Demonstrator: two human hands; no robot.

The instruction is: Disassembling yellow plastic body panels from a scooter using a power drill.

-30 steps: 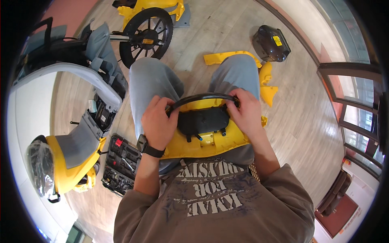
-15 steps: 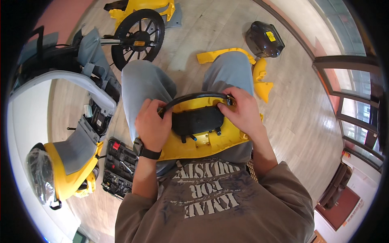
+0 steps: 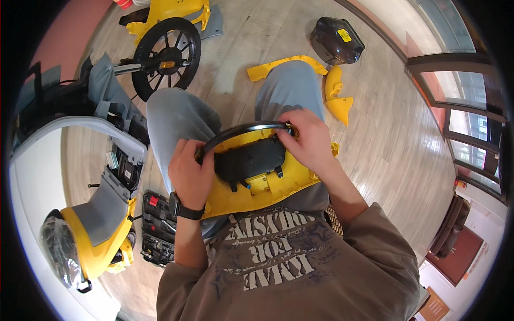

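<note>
On my lap lies a yellow plastic body panel [image 3: 292, 179], its hollow inner side facing up. A black oval plastic housing [image 3: 249, 159] sits in its middle, with short stubs along the near edge. Over the panel's far rim arches a glossy black curved strip [image 3: 241, 130]. My left hand [image 3: 191, 171], closed, pinches the strip's left end; a watch is on that wrist. At the strip's right end my right hand [image 3: 310, 140] is also closed, thumb pointing inward over the panel. The fingers hide both ends, so whether the strip is seated cannot be told.
Left stands a partly stripped scooter with a spoked black wheel [image 3: 167, 60] and grey-yellow bodywork [image 3: 101, 214]. Beside my left leg lies an open tool case [image 3: 159, 230]. Ahead on the floor are yellow panel pieces [image 3: 337, 101] and a dark glossy box-shaped part [image 3: 337, 41].
The whole scene has shifted slightly left in view. The black strip looks a little more raised and tilted between my hands; both keep their hold on its ends.
</note>
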